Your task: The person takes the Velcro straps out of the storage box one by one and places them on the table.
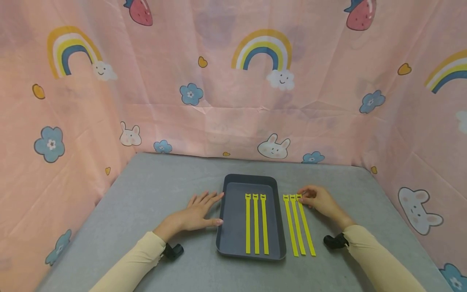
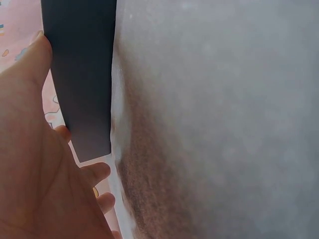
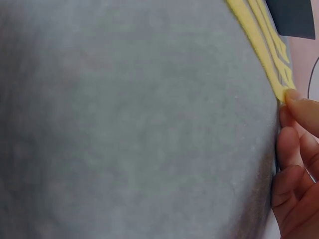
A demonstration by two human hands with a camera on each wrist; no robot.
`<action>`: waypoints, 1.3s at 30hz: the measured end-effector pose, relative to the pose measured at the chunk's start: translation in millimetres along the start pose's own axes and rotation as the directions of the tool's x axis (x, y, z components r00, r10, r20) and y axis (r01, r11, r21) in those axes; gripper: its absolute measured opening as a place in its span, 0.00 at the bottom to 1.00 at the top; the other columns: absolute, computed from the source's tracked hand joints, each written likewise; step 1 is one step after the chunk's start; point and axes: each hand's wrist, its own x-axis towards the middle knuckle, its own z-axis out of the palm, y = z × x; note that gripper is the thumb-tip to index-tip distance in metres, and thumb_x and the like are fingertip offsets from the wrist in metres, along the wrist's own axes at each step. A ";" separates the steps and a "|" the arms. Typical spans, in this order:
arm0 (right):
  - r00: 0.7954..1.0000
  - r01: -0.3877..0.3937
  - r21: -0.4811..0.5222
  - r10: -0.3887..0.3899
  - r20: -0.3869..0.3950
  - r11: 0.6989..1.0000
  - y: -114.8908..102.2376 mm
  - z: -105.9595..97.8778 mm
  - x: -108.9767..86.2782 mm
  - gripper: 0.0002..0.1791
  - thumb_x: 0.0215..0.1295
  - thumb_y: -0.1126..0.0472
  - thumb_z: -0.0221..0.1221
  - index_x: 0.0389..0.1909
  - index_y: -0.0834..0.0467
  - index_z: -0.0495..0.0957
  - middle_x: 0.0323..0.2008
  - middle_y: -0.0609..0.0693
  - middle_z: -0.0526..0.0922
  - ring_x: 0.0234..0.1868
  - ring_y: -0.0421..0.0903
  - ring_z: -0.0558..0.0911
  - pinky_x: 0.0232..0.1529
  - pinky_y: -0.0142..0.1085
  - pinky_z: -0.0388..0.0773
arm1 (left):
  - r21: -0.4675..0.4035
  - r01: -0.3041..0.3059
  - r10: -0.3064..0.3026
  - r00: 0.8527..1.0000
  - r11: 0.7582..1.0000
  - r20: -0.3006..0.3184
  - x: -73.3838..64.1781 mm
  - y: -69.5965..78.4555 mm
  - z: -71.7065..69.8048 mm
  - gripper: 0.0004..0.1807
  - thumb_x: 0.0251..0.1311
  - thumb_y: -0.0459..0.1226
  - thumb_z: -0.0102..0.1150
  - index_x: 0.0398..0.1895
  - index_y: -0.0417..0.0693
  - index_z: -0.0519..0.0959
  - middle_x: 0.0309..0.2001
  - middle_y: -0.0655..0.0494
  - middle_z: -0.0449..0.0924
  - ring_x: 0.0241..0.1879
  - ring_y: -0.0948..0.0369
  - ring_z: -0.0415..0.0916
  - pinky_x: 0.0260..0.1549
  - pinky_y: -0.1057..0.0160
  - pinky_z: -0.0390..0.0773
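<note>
A dark grey rectangular tray [image 1: 232, 231] lies on the table with three yellow cable straps [image 1: 256, 227] side by side in it. My left hand [image 1: 193, 215] is spread beside the tray, and its thumb and a fingertip touch the left wall; the left wrist view shows this dark wall [image 2: 82, 79] close up. Right of the tray, three more yellow cable straps lie on the table, slightly slanted. My right hand [image 1: 322, 200] pinches the slotted head of the rightmost strap [image 1: 307, 231] between thumb and forefinger, also visible in the right wrist view.
A grey cloth covers the table [image 1: 175, 174]. Pink printed curtains [image 1: 219, 121] hang around its back and sides. A black wrist camera [image 1: 173, 251] sits at the left cuff and another black camera [image 1: 335, 241] at the right cuff.
</note>
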 end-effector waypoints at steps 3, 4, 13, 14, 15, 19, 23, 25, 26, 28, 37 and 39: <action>1.000 0.005 0.008 -0.004 -0.010 1.000 0.2 1.2 -0.3 0.13 0.64 0.64 0.64 0.48 0.62 0.81 0.33 0.55 0.85 0.25 0.40 0.76 0.25 0.33 0.76 | -0.004 -0.008 0.008 1.000 1.000 -0.002 -0.1 -0.2 0.0 0.49 0.61 0.70 0.48 0.80 0.67 0.42 0.81 0.51 0.43 0.81 0.44 0.35 0.74 0.33 0.33; 1.000 0.009 0.006 -0.009 -0.012 1.000 0.4 1.3 -0.3 0.13 0.64 0.64 0.64 0.48 0.62 0.81 0.33 0.55 0.85 0.25 0.39 0.76 0.25 0.33 0.76 | -0.005 -0.010 0.010 1.000 1.000 -0.003 -0.1 -0.2 0.1 0.50 0.61 0.70 0.48 0.80 0.66 0.42 0.81 0.51 0.43 0.81 0.44 0.35 0.74 0.33 0.33; 0.999 0.035 -0.006 -0.035 -0.023 0.999 3.5 1.7 -1.0 0.13 0.63 0.64 0.65 0.48 0.63 0.81 0.29 0.53 0.82 0.24 0.38 0.74 0.25 0.32 0.76 | 0.003 -0.005 0.005 1.000 1.000 0.007 -0.3 -0.4 0.0 0.49 0.62 0.69 0.48 0.80 0.68 0.41 0.81 0.52 0.42 0.81 0.45 0.34 0.74 0.34 0.33; 0.999 0.035 -0.004 -0.036 -0.023 0.999 3.6 1.8 -1.0 0.13 0.64 0.64 0.65 0.48 0.63 0.81 0.29 0.53 0.81 0.23 0.38 0.74 0.25 0.32 0.76 | 0.003 -0.005 0.005 1.000 1.000 0.005 -0.3 -0.5 0.0 0.49 0.62 0.69 0.48 0.80 0.68 0.41 0.81 0.52 0.42 0.81 0.45 0.34 0.74 0.34 0.34; 0.999 0.035 0.000 -0.035 -0.022 0.999 3.6 1.9 -1.1 0.13 0.64 0.64 0.65 0.47 0.63 0.81 0.29 0.53 0.81 0.23 0.38 0.74 0.25 0.33 0.75 | 0.006 -0.004 0.004 1.000 1.000 0.007 -0.1 -0.9 0.3 0.49 0.62 0.69 0.48 0.80 0.69 0.41 0.81 0.52 0.42 0.81 0.45 0.34 0.74 0.34 0.34; 1.000 0.022 0.005 -0.022 -0.016 1.000 2.2 2.4 -1.8 0.12 0.64 0.64 0.64 0.47 0.63 0.80 0.27 0.51 0.79 0.23 0.38 0.73 0.25 0.32 0.75 | 0.006 -0.005 0.005 1.000 1.000 0.005 0.5 -1.8 0.8 0.49 0.62 0.69 0.47 0.80 0.69 0.41 0.81 0.52 0.42 0.81 0.45 0.34 0.74 0.34 0.34; 1.000 0.018 0.011 -0.018 -0.022 1.000 1.2 2.3 -2.3 0.11 0.64 0.65 0.64 0.47 0.63 0.80 0.27 0.51 0.79 0.24 0.38 0.73 0.25 0.32 0.74 | 0.007 -0.001 0.001 1.000 1.000 0.008 0.9 -2.1 1.3 0.49 0.61 0.70 0.47 0.80 0.70 0.40 0.81 0.53 0.42 0.81 0.46 0.34 0.75 0.34 0.34; 0.999 0.030 0.005 -0.030 -0.025 1.000 1.7 2.0 -2.3 0.12 0.64 0.65 0.64 0.47 0.64 0.80 0.28 0.52 0.79 0.24 0.37 0.73 0.25 0.32 0.74 | 0.005 -0.001 0.001 1.000 1.000 0.007 0.8 -2.3 1.5 0.49 0.61 0.70 0.47 0.80 0.69 0.41 0.81 0.52 0.42 0.81 0.46 0.34 0.74 0.34 0.34; 0.999 0.030 0.004 -0.030 -0.032 1.000 2.4 1.8 -2.1 0.12 0.64 0.65 0.64 0.46 0.64 0.81 0.28 0.52 0.80 0.24 0.37 0.73 0.25 0.32 0.75 | 0.006 0.002 -0.002 1.000 1.000 0.009 0.7 -2.0 1.6 0.50 0.61 0.71 0.47 0.80 0.69 0.40 0.81 0.52 0.42 0.81 0.46 0.34 0.74 0.34 0.34; 0.999 0.033 0.003 -0.033 -0.037 0.999 3.4 0.7 -1.7 0.12 0.63 0.64 0.65 0.46 0.63 0.81 0.29 0.53 0.80 0.24 0.37 0.74 0.25 0.31 0.75 | 0.008 0.003 -0.003 1.000 1.000 0.009 0.6 -1.5 1.4 0.50 0.61 0.71 0.47 0.80 0.70 0.41 0.81 0.52 0.43 0.81 0.46 0.35 0.74 0.34 0.34; 0.992 0.080 0.010 -0.079 -0.099 0.997 -21.1 -27.9 3.3 0.17 0.68 0.59 0.62 0.53 0.64 0.79 0.35 0.57 0.80 0.24 0.49 0.77 0.25 0.37 0.77 | 0.004 0.006 -0.006 1.000 1.000 0.010 0.5 0.0 -0.5 0.49 0.62 0.69 0.48 0.80 0.70 0.41 0.81 0.51 0.43 0.81 0.45 0.35 0.74 0.33 0.35; 0.989 0.086 0.001 -0.085 -0.119 0.996 -31.8 -35.5 4.2 0.18 0.69 0.56 0.61 0.54 0.62 0.79 0.36 0.57 0.80 0.26 0.52 0.77 0.26 0.38 0.76 | 0.004 0.008 -0.008 1.000 1.000 0.011 0.1 0.7 -1.0 0.49 0.62 0.69 0.48 0.80 0.70 0.41 0.81 0.52 0.43 0.81 0.45 0.35 0.74 0.33 0.35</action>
